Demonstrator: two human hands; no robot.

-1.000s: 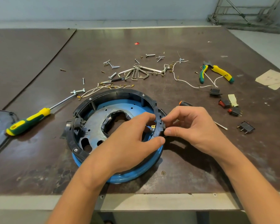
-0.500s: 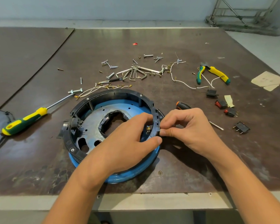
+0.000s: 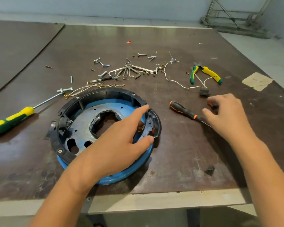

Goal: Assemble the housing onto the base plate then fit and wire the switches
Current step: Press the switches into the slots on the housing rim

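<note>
**Under the right hand, the next switch**

Half a second ago both hands were working together at the housing's wall; now only the left hand point(image 3: 120, 141) stays there. It lies spread across the black housing point(image 3: 105, 92), forefinger stretched along the rim and thumb pressed to the outside of the wall, steadying it on the blue base plate point(image 3: 129, 174) beneath. Between that finger and thumb a red-faced switch point(image 3: 152, 130) sits in the wall, so that one looks fitted.

The right hand point(image 3: 228, 115) has swung away, out to the loose parts. It hovers with its fingers curved over a red switch point(image 3: 211, 104) and its thumb reaching toward the orange-and-black screwdriver point(image 3: 180, 108) just inside of it. Whether it has the switch pinched yet cannot be told. A black switch point(image 3: 204, 92) lies just beyond the fingertips, with white wires point(image 3: 175, 81) farther off.

That reach suggests the fitting goes on, switch by switch, and the wiring is still to come.
</note>
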